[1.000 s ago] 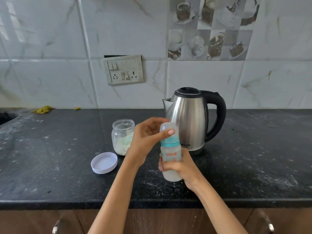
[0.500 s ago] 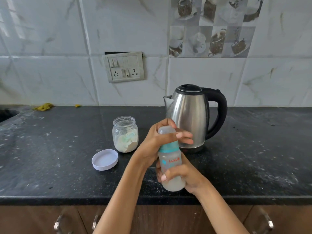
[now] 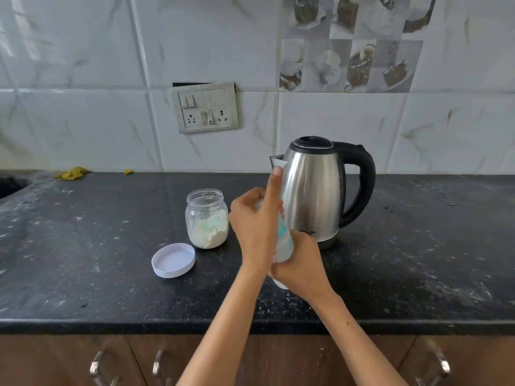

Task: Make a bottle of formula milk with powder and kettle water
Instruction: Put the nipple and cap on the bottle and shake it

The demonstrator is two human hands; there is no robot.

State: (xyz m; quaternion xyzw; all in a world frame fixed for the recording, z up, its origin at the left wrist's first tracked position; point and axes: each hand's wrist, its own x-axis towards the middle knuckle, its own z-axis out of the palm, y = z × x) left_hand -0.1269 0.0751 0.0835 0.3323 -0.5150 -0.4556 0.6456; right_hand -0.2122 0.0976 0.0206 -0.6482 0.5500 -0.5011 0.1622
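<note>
Above black counter (image 3: pixel 83 274), both hands' fingers (image 3: pixel 274 188) grip a tilted, teal-collared bottle (image 3: pixel 284 243).

Tilted bottle (image 3: pixel 284 243) — teal-collared; beside kettle (image 3: pixel 315 188)

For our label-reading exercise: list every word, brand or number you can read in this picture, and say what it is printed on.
Steel electric kettle with black handle: small dark brand print near its base, too blurred to read.
Clear baby bottle with teal collar: a trace of red print, hidden behind the left hand.
Nothing else carries text.
</note>
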